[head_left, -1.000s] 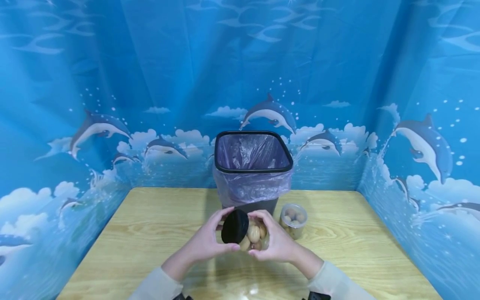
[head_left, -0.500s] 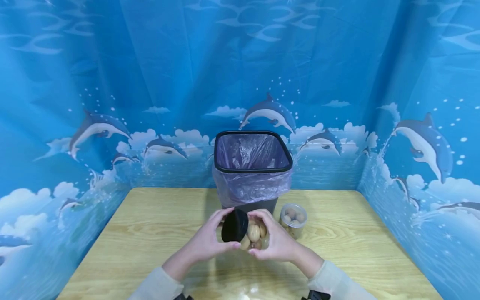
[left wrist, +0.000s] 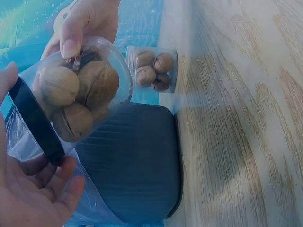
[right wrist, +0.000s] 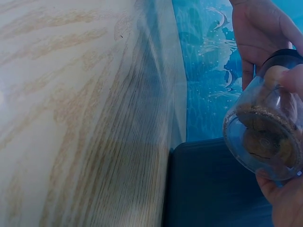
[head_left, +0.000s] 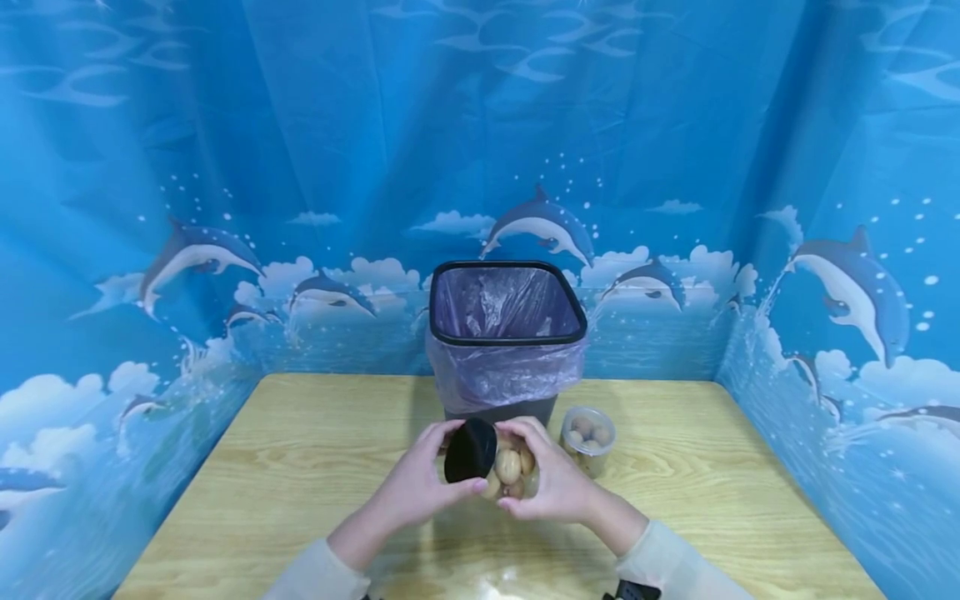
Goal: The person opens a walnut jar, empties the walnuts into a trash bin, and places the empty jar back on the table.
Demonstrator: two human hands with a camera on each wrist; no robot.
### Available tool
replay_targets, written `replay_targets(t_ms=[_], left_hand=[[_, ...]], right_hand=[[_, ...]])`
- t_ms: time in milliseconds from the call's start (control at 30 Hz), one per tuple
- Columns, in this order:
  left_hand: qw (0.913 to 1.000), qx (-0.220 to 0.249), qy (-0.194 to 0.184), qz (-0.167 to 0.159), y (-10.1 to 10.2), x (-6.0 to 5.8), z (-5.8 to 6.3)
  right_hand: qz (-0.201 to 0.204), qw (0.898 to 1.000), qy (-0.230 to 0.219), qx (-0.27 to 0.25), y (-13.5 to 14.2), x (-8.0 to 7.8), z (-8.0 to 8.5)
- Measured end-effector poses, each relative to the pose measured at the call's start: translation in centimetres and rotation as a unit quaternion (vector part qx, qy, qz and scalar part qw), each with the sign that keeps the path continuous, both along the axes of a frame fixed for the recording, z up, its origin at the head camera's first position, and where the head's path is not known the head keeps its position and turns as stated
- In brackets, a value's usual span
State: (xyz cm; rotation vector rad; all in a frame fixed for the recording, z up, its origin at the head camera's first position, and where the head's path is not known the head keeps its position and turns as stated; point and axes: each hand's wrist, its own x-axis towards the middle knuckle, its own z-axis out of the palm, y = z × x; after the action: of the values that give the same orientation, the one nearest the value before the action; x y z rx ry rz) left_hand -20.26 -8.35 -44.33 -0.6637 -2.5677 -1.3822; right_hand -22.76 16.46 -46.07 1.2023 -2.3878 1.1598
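Note:
Between both hands is a clear plastic jar (left wrist: 124, 78) with several walnuts (left wrist: 98, 85) inside and a black lid (head_left: 471, 451) on its mouth. It is tilted, lid toward the left. My left hand (head_left: 418, 483) grips the lid by its edge, thumb at the lower side and fingers at the upper side. The right hand (head_left: 557, 482) holds the jar body from the right, its thumb below and fingers above. In the right wrist view the jar's round base (right wrist: 262, 142) faces the camera.
Behind the hands stands a dark bin with a black rim (head_left: 510, 341) and a purple bag lining (head_left: 502, 375). A smaller clear tub (head_left: 587, 454) of walnuts sits on the wooden table (head_left: 300, 450), right of the right hand. A blue dolphin-print curtain (head_left: 300, 167) surrounds the table.
My left hand has shifted very slightly, its thumb a little further right along the lid's lower edge. The jar, right hand, bin and tub hold their places.

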Motion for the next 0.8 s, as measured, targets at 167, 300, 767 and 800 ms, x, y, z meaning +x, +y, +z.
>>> replay_targets(t_ms=[167, 300, 767, 800], left_hand=[[0.9995, -0.014, -0.009, 0.027, 0.29, 0.22, 0.34], [0.9986, -0.025, -0.011, 0.045, 0.47, 0.34, 0.51], [0.9973, -0.023, -0.020, 0.066, 0.77, 0.69, 0.93], [0.9973, -0.022, -0.021, 0.067, 0.77, 0.68, 0.92]], right_hand=[[-0.006, 1.000, 0.008, 0.000, -0.07, -0.01, 0.04], [-0.009, 1.000, 0.010, -0.001, -0.15, 0.00, 0.12], [-0.010, 1.000, 0.022, 0.003, -0.07, 0.03, 0.25], [-0.011, 1.000, 0.024, 0.004, -0.07, 0.02, 0.26]])
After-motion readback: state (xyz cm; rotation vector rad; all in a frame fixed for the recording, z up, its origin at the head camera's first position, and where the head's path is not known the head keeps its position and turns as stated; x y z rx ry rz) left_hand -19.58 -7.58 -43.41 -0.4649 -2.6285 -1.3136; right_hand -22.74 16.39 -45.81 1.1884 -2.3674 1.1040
